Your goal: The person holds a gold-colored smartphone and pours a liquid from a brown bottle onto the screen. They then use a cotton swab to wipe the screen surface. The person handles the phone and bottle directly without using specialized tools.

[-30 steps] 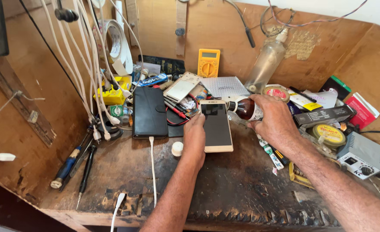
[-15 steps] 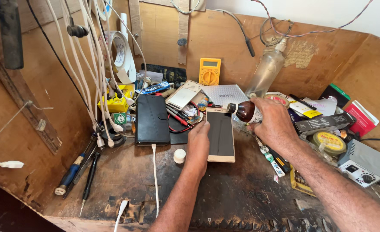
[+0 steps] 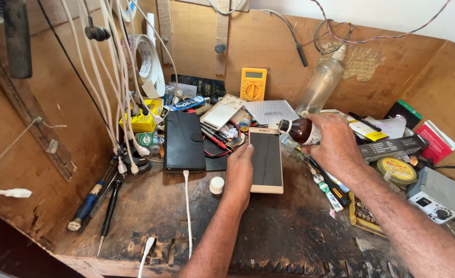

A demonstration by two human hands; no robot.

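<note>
A gold smartphone [image 3: 266, 159] lies face up on the dark worn workbench [image 3: 268, 231], its screen black. My left hand [image 3: 239, 175] rests on its left edge, fingers touching the glass. My right hand [image 3: 335, 141] grips a small brown bottle [image 3: 300, 131], uncapped and tipped sideways with its neck pointing left, just above the phone's upper right corner. A white bottle cap [image 3: 217, 185] sits on the bench left of my left hand.
A black wallet phone case [image 3: 184, 141] with a white cable lies at left. Behind stand a yellow multimeter [image 3: 253, 84], a clear spray bottle [image 3: 320, 85] and loose parts. Boxes, solder tins [image 3: 395, 170] and a soldering station [image 3: 436, 195] crowd the right. Screwdrivers [image 3: 91, 201] lie at left.
The view has shifted slightly. My right hand has tilted the brown bottle a little closer over the phone's top corner. My left hand stays on the phone.
</note>
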